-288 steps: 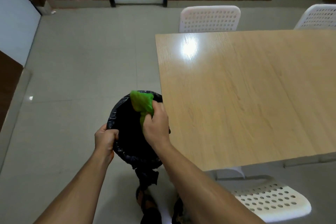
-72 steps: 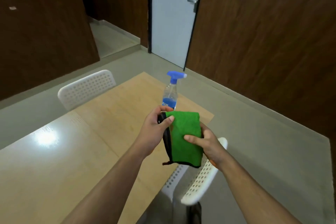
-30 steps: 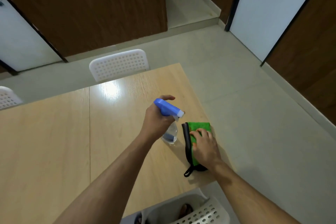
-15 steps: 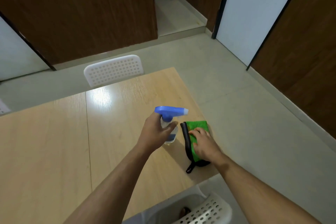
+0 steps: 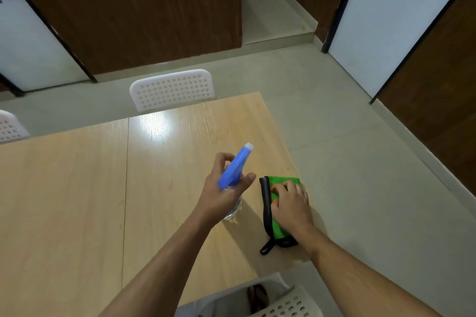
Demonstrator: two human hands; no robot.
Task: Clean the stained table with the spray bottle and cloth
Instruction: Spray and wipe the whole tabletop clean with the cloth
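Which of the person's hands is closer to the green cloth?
Right. The right hand rests flat on top of the green cloth, touching it. The left hand holds the spray bottle just to the cloth's left, apart from it.

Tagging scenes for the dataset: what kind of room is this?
Likely an office meeting or break room: long wooden table, white perforated chairs, dark wood-panel walls with pale doors.
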